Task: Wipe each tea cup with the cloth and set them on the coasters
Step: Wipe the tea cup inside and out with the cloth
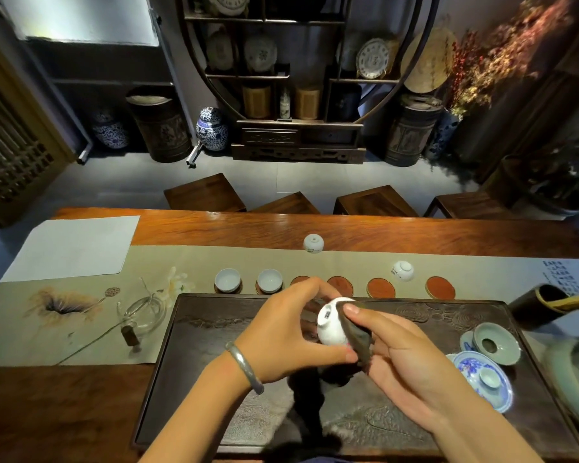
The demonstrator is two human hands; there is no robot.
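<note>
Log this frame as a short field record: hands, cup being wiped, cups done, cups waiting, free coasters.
left hand: left hand holds the white cup over the dark tea tray
right hand: right hand presses the dark cloth against that cup
cups done: two, upright on the leftmost coasters
cups waiting: two, upside down on the runner
free coasters: four in the row, one partly hidden by the left hand

Bare runner between inverted cups and. Coaster row and tray rim border it; strainer crowds tray's right.
</note>
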